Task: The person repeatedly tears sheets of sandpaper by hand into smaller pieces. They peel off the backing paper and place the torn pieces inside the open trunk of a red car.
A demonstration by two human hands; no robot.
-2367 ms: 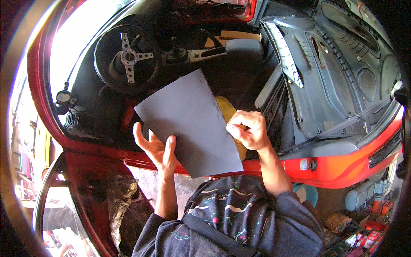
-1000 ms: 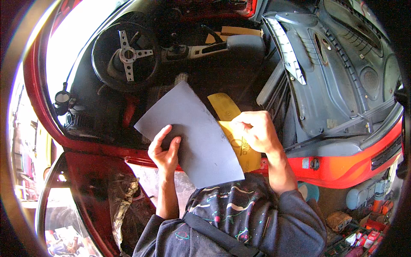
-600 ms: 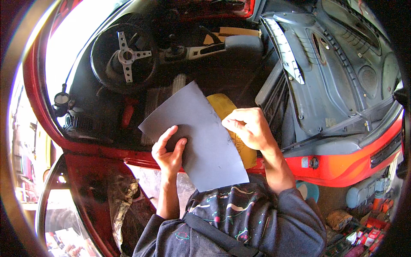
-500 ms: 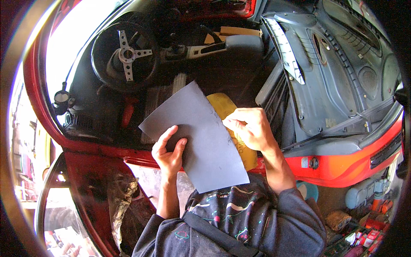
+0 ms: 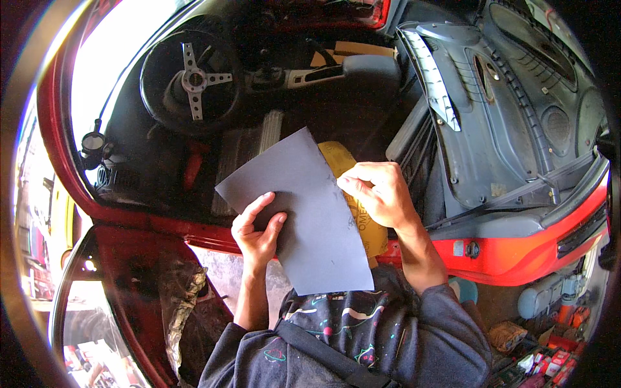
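Grey paper (image 5: 307, 223) is held up in two hands, which we see over the red car sill (image 5: 498, 264), with the steering wheel (image 5: 194, 80) at eleven o'clock from it. The left hand (image 5: 256, 234), at nine o'clock, grips the sheet's edge, thumb and one finger laid over the grey face. Just past two o'clock, the right hand (image 5: 378, 194) has thumb and finger pinched together on the opposite edge, where yellow paper (image 5: 367, 229) juts out from behind. As for progress, we judge that edge already worked, since it looks ragged and dark-marked; grey and yellow overlap. Whether they are one folded sheet or two, and how much is left, we cannot tell.
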